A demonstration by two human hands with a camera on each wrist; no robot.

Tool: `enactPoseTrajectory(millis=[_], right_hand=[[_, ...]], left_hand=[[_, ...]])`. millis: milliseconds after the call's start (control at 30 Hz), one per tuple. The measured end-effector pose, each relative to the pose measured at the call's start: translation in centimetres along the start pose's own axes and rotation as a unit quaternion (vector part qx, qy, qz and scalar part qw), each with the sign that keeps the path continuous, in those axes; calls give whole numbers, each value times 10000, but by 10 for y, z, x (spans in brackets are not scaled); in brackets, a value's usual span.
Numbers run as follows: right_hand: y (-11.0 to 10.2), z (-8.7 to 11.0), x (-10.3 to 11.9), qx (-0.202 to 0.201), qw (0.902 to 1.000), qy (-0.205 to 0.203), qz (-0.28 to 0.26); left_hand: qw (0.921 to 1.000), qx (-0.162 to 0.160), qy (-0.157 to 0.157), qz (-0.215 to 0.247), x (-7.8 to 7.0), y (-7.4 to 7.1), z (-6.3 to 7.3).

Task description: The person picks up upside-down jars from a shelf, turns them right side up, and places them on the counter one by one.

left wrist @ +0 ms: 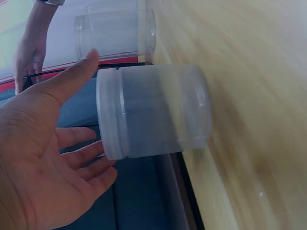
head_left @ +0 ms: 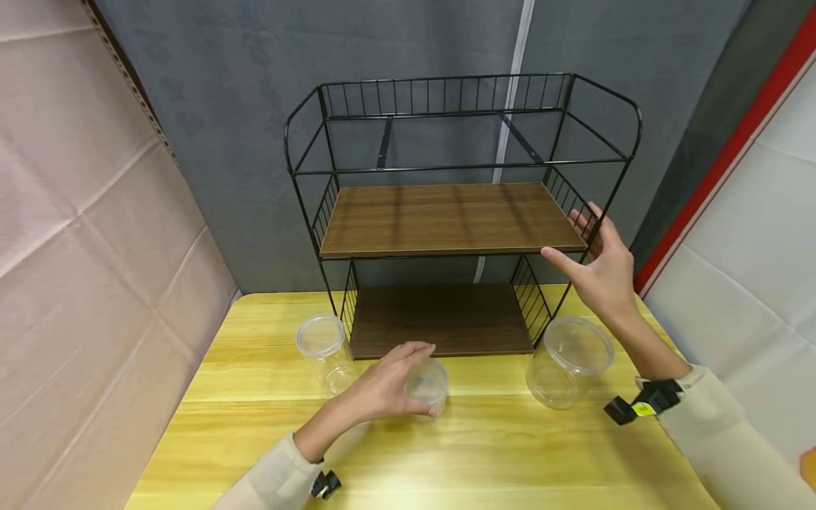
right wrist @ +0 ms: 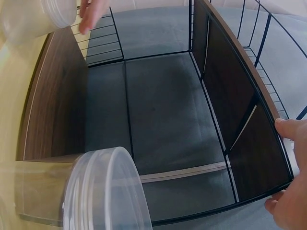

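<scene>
A small clear lidded jar (head_left: 428, 382) stands on the table in front of the rack. My left hand (head_left: 389, 386) is spread around its lid, thumb on one side and fingers on the other; in the left wrist view gaps show between the thumb and the jar (left wrist: 153, 112). At the right end of the black two-tier rack (head_left: 452, 219), my right hand (head_left: 605, 273) holds the front corner of the upper wooden shelf. Its thumb lies at the shelf's front edge, with the fingers behind the side wires. The right wrist view shows this hand (right wrist: 295, 167) at the frame's corner.
A taller clear jar (head_left: 325, 350) stands left of the rack's base, and a wide clear jar (head_left: 564, 365) stands at its right front. Both have lids. Grey cloth (head_left: 255, 142) hangs behind the rack; a red-edged white panel (head_left: 752, 234) borders the right side.
</scene>
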State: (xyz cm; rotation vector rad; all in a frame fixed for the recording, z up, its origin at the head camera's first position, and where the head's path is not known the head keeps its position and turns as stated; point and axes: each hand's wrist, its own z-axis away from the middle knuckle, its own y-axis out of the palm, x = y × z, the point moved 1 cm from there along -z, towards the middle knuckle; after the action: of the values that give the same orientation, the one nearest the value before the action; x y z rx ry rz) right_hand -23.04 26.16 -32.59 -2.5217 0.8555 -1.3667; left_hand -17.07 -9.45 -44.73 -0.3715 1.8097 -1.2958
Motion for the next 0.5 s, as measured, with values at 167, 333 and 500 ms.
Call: enactPoseTrajectory(millis=[167, 333, 500], right_hand=[[0, 1, 0, -11, 10000, 5, -12], [-2, 2, -1, 36, 9999, -81, -59], [-5, 2, -6, 222, 9995, -236, -9]], left_hand=[[9992, -382, 109, -56, -6, -11, 1], [9969, -780, 143, 4, -11, -25, 5], [9925, -1208, 180, -8, -12, -42, 12]])
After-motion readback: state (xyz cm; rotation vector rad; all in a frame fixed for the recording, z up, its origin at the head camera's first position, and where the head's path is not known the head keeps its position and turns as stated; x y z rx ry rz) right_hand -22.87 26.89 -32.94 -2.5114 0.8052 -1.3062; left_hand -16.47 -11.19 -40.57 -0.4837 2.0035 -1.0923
